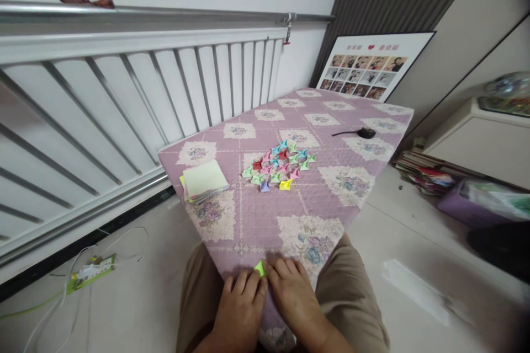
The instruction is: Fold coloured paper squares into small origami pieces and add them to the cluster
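At the near edge of the table, a small yellow-green folded paper [260, 268] lies between my two hands. My left hand [242, 303] has its curled fingertips on the paper's left and lower side. From the right, the fingers of my right hand [292, 292] press on its right side, the palm facing down. The parts of the paper under the fingertips are hidden. Further up the table sit several small folded paper pieces [275, 169] in red, pink, blue, green, purple and yellow, grouped close together. To their left rests a stack of square paper sheets [206, 179], pale yellow-green on top.
A flowered pink cloth [256, 215] covers the table. A black object with a thin tail [366, 133] lies at its far right. The radiator [199, 83] runs along the left side, and a photo board [372, 66] leans behind the far end. A power strip [91, 273] is on the floor.
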Available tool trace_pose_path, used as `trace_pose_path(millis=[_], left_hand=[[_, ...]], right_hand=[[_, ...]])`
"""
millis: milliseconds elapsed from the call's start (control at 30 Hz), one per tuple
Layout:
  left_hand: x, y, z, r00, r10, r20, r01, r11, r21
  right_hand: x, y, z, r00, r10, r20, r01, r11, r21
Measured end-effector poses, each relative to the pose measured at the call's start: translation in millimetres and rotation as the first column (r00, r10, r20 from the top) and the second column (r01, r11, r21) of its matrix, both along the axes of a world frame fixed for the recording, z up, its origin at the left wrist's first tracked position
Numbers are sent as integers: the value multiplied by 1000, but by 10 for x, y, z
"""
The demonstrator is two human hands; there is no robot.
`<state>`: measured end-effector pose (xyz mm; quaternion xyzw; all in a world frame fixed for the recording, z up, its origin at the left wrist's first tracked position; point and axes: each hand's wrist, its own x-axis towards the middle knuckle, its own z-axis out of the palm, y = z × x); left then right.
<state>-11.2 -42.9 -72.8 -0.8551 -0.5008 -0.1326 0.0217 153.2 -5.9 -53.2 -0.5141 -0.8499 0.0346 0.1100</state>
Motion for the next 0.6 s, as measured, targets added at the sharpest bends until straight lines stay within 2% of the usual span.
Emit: trace_pose_path(millis=[100,267,433,600], left_hand=[[1,-20,-7,1000,18,7,-18,999,-33],[18,-31,3,998,56,27,-52,991,-121],[-22,-16,141,988,103,113,-66,955,-291],[-59,177,373,934,250,254,-126,899,-420]], right_hand=[[-19,53,66,997,-65,-49,59,992,-110],[20,184,215,931,-199,-307,109,952,-287],[-32,67,221,933,-293,-209,239,939,-246],[-78,10,192,930,-304,-205,257,940,-226]])
